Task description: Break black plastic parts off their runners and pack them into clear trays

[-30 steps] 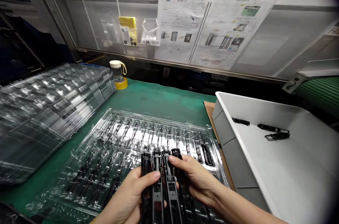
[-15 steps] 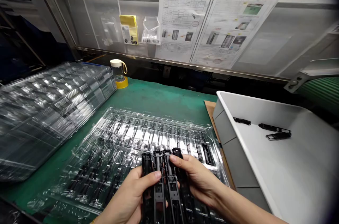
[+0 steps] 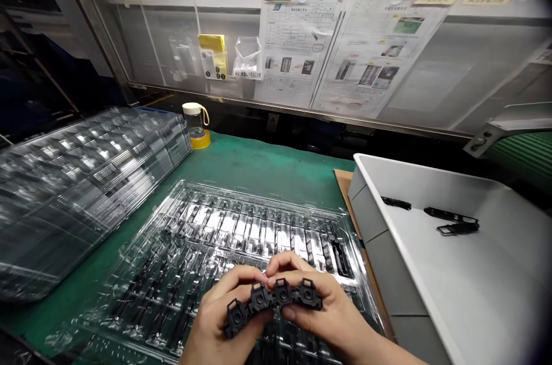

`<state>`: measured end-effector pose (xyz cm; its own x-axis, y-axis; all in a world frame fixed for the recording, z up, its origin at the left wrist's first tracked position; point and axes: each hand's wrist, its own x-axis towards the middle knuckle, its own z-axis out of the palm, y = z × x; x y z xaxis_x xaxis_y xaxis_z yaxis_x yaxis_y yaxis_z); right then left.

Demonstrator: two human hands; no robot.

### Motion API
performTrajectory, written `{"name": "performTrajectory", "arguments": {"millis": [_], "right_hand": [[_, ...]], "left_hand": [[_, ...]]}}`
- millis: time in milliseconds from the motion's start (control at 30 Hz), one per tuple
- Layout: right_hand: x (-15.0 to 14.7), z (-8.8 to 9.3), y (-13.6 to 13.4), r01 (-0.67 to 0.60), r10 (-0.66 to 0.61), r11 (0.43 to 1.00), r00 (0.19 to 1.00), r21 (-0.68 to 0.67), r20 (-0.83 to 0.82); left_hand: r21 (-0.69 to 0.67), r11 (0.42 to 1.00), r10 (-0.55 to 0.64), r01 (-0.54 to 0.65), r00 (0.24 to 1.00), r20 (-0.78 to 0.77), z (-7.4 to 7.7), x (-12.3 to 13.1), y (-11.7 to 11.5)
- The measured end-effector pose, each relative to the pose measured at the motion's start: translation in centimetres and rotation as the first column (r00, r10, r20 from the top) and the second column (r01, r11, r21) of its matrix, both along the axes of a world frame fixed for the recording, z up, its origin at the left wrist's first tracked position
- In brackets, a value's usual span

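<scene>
Both hands hold a row of several long black plastic parts [image 3: 271,298], tipped up so their ends face me. My left hand [image 3: 219,319] grips the left side of the row with fingers curled over the top. On the right side my right hand [image 3: 323,310] is wrapped round the parts. They hover over the near edge of a clear plastic blister tray [image 3: 207,238] whose slots hold more black parts, one lying at its right end [image 3: 340,258].
A tall stack of clear trays [image 3: 73,181] stands at the left. A white bin [image 3: 452,273] at the right holds three black parts [image 3: 452,221]. A small jar on a yellow tape roll [image 3: 196,123] sits at the back of the green mat [image 3: 259,166]. Instruction sheets hang behind.
The black parts lay flat and lengthwise in my hands; now both hands have tilted them up so the ends point at me. The view has shifted slightly.
</scene>
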<state>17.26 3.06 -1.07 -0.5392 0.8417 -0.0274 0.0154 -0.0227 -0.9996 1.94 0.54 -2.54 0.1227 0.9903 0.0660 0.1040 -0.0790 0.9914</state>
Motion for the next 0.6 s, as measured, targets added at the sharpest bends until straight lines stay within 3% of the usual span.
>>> {"name": "performTrajectory", "arguments": {"millis": [267,367,467,533,600], "right_hand": [[-0.2,-0.2,0.1,-0.02,0.017,0.999,0.996,0.041,0.084],[-0.1,0.5,0.2,-0.032,0.011,0.996,0.974,0.089,0.225],[0.9,1.9,1.1,0.009,-0.047,0.995,0.912,0.096,0.408],[2.3,2.7,2.2,0.026,-0.078,0.994,0.851,0.106,0.519],[4.0,3.0,3.6,0.02,-0.108,0.988,0.797,0.154,0.594]], "left_hand": [[-0.041,0.999,-0.031,0.033,0.999,0.042,0.3,0.0,0.1],[-0.263,0.964,-0.036,0.05,0.998,0.059,0.2,-0.7,0.3],[-0.505,0.862,-0.006,0.03,0.999,0.049,-0.2,-1.7,1.0],[-0.555,0.83,-0.023,0.064,0.997,0.08,-0.2,-2.4,1.8],[-0.544,0.834,-0.07,0.09,0.996,0.058,0.2,-2.9,2.7]]}}
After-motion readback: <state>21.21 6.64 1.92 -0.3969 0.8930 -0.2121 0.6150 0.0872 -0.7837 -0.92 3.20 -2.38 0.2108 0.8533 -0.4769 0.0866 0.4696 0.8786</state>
